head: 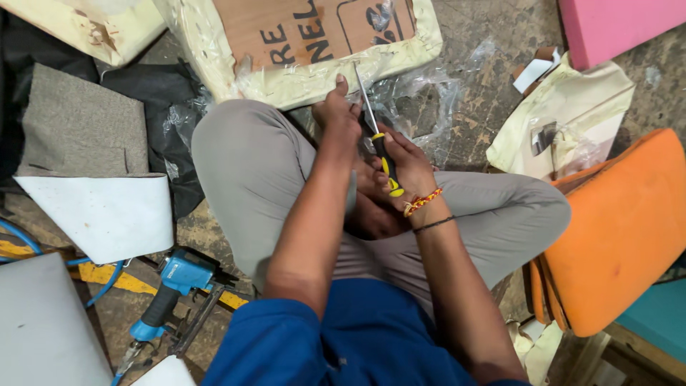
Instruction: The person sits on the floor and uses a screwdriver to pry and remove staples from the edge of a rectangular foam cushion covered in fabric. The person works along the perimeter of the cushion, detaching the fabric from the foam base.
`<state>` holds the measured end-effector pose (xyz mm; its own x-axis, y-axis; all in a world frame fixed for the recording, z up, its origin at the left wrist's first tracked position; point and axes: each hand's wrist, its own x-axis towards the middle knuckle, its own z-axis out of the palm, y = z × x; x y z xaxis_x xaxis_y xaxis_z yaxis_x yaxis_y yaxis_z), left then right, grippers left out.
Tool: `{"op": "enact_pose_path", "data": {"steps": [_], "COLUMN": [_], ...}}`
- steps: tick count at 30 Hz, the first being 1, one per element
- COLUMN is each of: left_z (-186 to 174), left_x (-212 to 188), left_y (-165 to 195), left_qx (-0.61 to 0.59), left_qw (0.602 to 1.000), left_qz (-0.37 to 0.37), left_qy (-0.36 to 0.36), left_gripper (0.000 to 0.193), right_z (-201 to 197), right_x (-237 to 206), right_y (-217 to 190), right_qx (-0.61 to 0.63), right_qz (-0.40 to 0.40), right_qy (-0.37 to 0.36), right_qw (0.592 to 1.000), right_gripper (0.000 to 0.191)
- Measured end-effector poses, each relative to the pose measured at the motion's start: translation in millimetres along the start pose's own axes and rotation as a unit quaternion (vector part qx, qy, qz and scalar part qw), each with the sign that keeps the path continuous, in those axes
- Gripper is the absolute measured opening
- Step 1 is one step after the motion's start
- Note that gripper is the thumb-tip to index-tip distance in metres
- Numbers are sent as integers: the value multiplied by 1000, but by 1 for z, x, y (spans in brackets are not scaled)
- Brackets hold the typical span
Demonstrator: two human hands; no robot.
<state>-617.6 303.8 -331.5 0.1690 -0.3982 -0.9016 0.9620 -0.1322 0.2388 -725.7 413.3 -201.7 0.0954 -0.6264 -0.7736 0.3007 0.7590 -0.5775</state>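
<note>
Nearest the camera: blue sleeves, both forearms running forward over crossed legs in grey trousers.

Right hand (407, 166) is wrapped closed around the black-and-yellow handle of a screwdriver (377, 136). Handle butt sticks out of the fist toward the wrist, just above a red-and-yellow thread bracelet (421, 202) and a thin black band. Steel shaft runs up and slightly left out of the top of the fist, tip reaching the lower edge of the plastic-wrapped cream cushion (300, 82).

Left hand (337, 114) sits just left of the shaft, touching or nearly touching it, thumb up, fingers curled. Can't tell what it grips, if anything; palm side hidden.

Left of and nearer than the hands: blue pneumatic stapler (175, 286) on the floor with a blue hose, well apart from both hands. Beyond it a white sheet (107, 214), grey fabric piece (78, 129), black plastic.

Right of the grip: orange foam pad (622, 229), well apart. Crumpled clear plastic beyond the screwdriver tip. Farthest right, a pink foam block (614, 25).
</note>
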Motion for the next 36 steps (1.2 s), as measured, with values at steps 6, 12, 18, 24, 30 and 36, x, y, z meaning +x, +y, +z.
{"op": "enact_pose_path", "data": {"steps": [6,12,18,24,30,36], "left_z": [-6,-7,-4,-7,-8,-7], "left_x": [-3,0,-3,-2,1,0], "left_y": [-1,1,-2,-1,-4,-4], "left_qx": [53,38,55,27,19,24], "left_qw": [998,999,998,999,998,999], "left_qz": [19,-16,29,-9,6,-10], "left_qy": [1,-14,-23,-35,-52,-33], "left_gripper": [33,36,31,26,26,25], "right_z": [-14,16,-10,1,13,28], "right_x": [3,12,-6,-9,-24,-20], "right_y": [20,34,4,16,-7,-26], "right_qx": [-463,-474,77,-416,-559,-589], "right_qz": [-296,-266,13,-234,-321,-309], "right_qy": [99,141,-78,88,114,113], "right_qw": [830,828,994,874,756,738], "right_gripper": [36,38,38,38,36,36]}}
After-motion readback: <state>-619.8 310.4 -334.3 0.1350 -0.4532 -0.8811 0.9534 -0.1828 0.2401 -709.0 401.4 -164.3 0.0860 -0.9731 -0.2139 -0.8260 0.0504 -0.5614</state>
